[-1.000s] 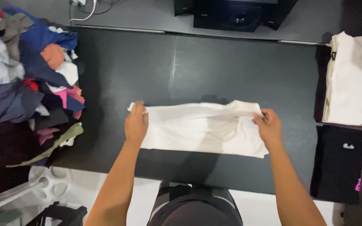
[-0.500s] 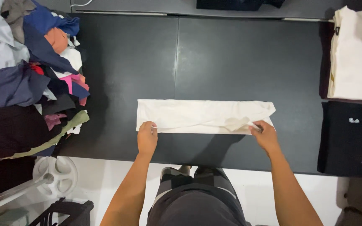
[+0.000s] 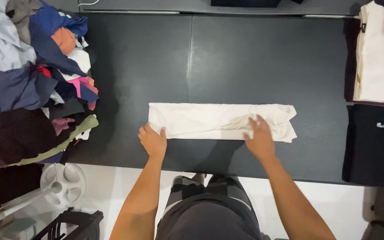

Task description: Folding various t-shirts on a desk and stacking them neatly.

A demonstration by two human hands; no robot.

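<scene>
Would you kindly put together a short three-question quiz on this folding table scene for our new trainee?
1. True or false: the white folded cloth strip lies flat on the black table.
2. Which hand rests open on top of the cloth: A) the left hand, B) the right hand?
3. Fill in: the loose heap of mixed coloured clothes sits at the table's ____ end, opposite the folded cream garment and the folded black garment.

Key
1. True.
2. B; its fingers are spread on the cloth, while the left hand is curled at the strip's near left corner.
3. Left.
</scene>
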